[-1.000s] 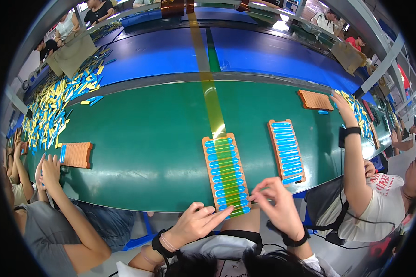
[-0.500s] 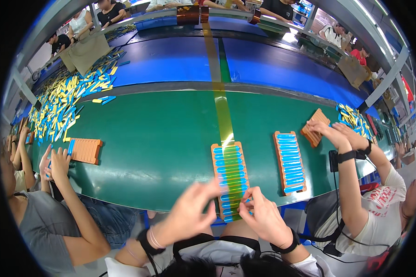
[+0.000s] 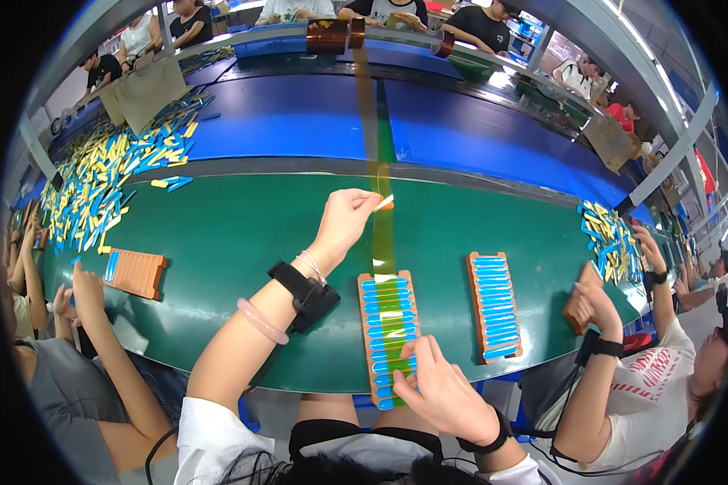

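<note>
My left hand [image 3: 346, 225] is raised over the far half of the table. Its fingers pinch a small white and orange tool [image 3: 384, 202], its exact kind too small to tell, against a strip of clear amber tape [image 3: 383, 242]. The strip runs down from a tape roll [image 3: 356, 34] onto an orange ridged tray [image 3: 408, 284] and lies lengthwise over the blue slim pieces [image 3: 378, 308] in its slots. At the tray's near end my right hand [image 3: 445, 392] has thumb and forefinger apart, resting on or just above the tape.
Another filled orange tray [image 3: 495, 307] lies to the right on the green table [image 3: 243, 250]. Heaps of blue and yellow pieces [image 3: 97, 186] lie at far left and right. Co-workers sit on both sides, one holding an orange tray [image 3: 584, 299]. Blue belts [image 3: 477, 129] run behind.
My left hand has moved from beside the tray forward to the tape's far stretch, where the small tool now shows. My right hand stays by the near end. The right-hand co-worker's tray is now tipped up.
</note>
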A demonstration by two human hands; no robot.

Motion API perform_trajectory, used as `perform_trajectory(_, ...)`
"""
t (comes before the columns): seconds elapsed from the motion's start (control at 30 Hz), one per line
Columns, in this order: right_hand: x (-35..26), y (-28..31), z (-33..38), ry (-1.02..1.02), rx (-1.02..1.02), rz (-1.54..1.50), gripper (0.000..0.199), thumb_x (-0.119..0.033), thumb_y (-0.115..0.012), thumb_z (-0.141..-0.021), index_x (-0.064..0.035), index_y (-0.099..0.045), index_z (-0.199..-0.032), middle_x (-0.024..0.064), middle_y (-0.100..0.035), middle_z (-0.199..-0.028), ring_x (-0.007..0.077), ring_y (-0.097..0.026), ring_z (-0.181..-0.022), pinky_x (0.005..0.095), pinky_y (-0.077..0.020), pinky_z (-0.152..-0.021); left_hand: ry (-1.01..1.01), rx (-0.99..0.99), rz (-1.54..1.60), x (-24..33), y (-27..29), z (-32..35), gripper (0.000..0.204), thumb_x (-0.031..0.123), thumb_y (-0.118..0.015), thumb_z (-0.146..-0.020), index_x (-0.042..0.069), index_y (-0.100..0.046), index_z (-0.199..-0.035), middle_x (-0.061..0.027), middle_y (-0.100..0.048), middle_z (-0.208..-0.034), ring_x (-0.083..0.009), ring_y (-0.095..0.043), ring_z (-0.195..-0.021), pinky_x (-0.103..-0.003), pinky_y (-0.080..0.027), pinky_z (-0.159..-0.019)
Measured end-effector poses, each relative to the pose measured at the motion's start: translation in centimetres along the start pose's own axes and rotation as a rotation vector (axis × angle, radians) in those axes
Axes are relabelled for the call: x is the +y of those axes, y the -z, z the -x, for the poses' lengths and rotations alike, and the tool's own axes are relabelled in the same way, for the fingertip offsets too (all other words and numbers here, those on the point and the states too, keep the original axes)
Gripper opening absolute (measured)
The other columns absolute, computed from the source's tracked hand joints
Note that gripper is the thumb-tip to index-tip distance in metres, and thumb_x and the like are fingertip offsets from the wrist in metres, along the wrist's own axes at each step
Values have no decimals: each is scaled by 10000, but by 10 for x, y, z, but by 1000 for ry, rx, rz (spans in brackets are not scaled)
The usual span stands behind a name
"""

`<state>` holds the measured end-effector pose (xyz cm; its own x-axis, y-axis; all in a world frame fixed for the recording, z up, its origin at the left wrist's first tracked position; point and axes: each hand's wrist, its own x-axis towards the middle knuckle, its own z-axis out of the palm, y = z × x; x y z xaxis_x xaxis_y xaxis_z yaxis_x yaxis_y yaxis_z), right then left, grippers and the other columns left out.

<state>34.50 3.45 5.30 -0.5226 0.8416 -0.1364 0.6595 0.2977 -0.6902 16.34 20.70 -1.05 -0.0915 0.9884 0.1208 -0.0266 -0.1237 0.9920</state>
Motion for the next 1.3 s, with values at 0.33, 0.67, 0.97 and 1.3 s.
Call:
perform_trajectory(0.33, 4, 13, -106, -18, 129, 127, 260, -169, -488, -774, 3, -356, -916, 207, -457, -901, 393, -489, -865, 433, -390, -745, 5, 18, -145, -1, -6, 22, 201, 115, -525, -838, -74, -569, -888, -89, -636, -800, -66, -561, -733, -195, -431, -639)
perform_trajectory(0.67, 35, 51, -101, 39, 396, -67, 325, -215, -539, -805, 30, -448, -999, 155, -494, -961, 238, -543, -828, 330, -445, -717, 19, -24, 117, 33, -6, 15, 241, 185, -489, -863, -30, -595, -871, -66, -622, -865, -78, -552, -810, -224, -419, -765)
perform_trajectory(0.97, 37, 54, -79, -22, -17, -738, 231, -193, -553, -834, 22, -592, -908, 35, -605, -805, 78, -540, -747, 224, -429, -645, -251, -51, -403, 78, 7, 26, 361, 300, -465, -875, -48, -523, -950, -100, -622, -880, -171, -590, -828, -285, -443, -758)
perform_trajectory(1.3, 40, 66, -79, 61, -115, -811, 229, -130, -572, -814, 41, -594, -964, 77, -620, -823, 115, -575, -771, 247, -467, -714, 300, -243, 293, 64, -9, 121, 583, 75, -614, -775, -77, -299, -1241, -135, -589, -985, -131, -567, -841, -250, -449, -716)
